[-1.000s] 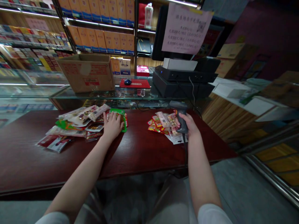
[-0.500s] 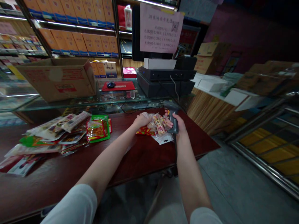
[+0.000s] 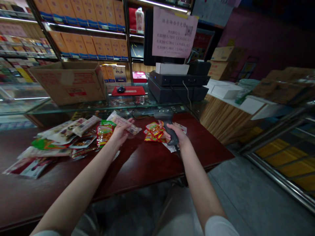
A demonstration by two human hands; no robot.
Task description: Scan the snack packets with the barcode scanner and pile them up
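Observation:
My left hand (image 3: 121, 132) is closed around a clear-wrapped snack packet (image 3: 133, 128), held above the table beside a green and red snack bag (image 3: 104, 133). My right hand (image 3: 177, 135) grips the handle of a dark barcode scanner (image 3: 172, 131), its head pointing left and its cord running down toward me. Just left of the scanner lie red and yellow snack packets (image 3: 153, 132), partly covered by my fingers. A pale packet (image 3: 170, 147) shows under the right hand. To the left, a loose pile of snack packets (image 3: 65, 132) covers part of the dark red table (image 3: 145, 167).
Behind the table, a glass counter holds an open cardboard box (image 3: 71, 83), a mouse (image 3: 120, 89) on a red mat and a black cash drawer (image 3: 177, 93). A monitor above carries a paper sign (image 3: 173, 32). A metal railing (image 3: 278, 173) stands at the right.
My left hand has lifted a clear-wrapped packet from the right-hand heap and carried it left. The scanner in my right hand has shifted left, its head now over the red and yellow packets.

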